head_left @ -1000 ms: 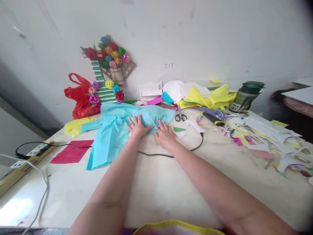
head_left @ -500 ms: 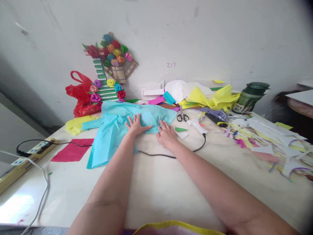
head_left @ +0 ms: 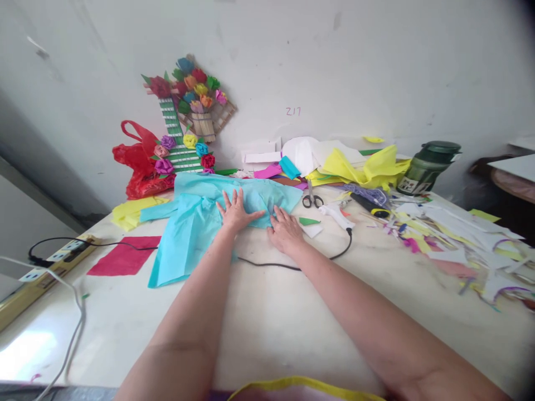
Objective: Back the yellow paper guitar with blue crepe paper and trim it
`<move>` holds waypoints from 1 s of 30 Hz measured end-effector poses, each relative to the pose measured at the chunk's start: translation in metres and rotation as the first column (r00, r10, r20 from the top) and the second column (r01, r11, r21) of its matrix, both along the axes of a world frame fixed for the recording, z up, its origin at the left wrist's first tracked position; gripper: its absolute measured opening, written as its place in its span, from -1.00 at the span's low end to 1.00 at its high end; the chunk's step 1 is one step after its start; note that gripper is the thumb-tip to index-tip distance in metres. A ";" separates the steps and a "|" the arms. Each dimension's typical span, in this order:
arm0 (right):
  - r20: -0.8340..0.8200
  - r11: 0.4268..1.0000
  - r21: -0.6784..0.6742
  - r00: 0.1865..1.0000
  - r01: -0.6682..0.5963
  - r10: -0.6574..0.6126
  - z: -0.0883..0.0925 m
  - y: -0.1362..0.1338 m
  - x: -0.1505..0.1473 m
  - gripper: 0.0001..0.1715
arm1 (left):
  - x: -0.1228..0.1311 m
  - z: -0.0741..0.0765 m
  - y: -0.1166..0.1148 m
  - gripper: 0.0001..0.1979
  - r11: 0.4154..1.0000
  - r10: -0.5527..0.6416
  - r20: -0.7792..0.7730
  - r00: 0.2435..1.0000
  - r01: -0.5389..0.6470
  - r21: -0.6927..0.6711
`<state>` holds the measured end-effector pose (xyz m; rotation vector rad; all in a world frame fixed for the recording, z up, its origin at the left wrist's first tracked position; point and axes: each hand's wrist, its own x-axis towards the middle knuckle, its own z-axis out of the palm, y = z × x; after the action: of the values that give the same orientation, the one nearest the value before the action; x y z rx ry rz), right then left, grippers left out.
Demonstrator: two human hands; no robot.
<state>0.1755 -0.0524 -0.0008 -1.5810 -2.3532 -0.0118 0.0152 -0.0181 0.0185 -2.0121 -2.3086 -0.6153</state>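
Note:
A large crumpled sheet of light blue tissue paper [head_left: 188,228] lies on the pale table [head_left: 271,312]. My left hand [head_left: 237,211] presses flat on it, fingers spread. My right hand [head_left: 286,231] rests beside it at the sheet's lower right edge, fingers stretched out onto the paper. Neither hand grips anything. A black cord [head_left: 267,264] runs under my forearms just in front of the sheet.
Scissors [head_left: 310,197] and a white glue gun [head_left: 336,215] lie right of my hands. Yellow tissue [head_left: 368,164], a green jar [head_left: 428,161], paper scraps [head_left: 455,236], a red bag [head_left: 140,161], a paper-flower piece [head_left: 188,120], a red sheet [head_left: 123,256] and a power strip [head_left: 45,267] surround them.
My left hand has slid a little further up and right across the blue tissue. My right hand has stayed nearly where it was. The view shifted slightly.

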 end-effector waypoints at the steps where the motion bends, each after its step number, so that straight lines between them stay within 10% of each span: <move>1: -0.008 1.000 0.009 1.000 -0.001 0.001 0.000 0.000 0.000 -0.46 | 0.004 0.001 0.000 0.07 0.999 -0.019 -0.027 0.999 0.020 0.027; 8: -0.108 0.999 0.037 0.994 0.035 -0.031 0.003 0.005 0.003 -0.53 | 0.025 0.009 0.001 -0.09 0.990 -0.083 -0.201 0.976 0.103 0.093; 15: -0.137 0.992 0.111 0.990 0.053 -0.038 0.004 0.015 0.012 -0.56 | 0.022 0.007 -0.003 -0.44 0.898 -0.383 -0.314 0.869 0.430 0.095; 30: -0.125 0.992 0.101 0.990 0.073 -0.060 0.004 0.031 0.019 -0.47 | 0.021 0.008 0.002 -0.52 0.894 -0.394 -0.364 0.844 0.443 0.061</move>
<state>0.1940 -0.0216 0.0036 -1.5633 -2.1703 -0.0517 0.0365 -0.0164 0.0262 -2.3456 -1.5929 -0.3802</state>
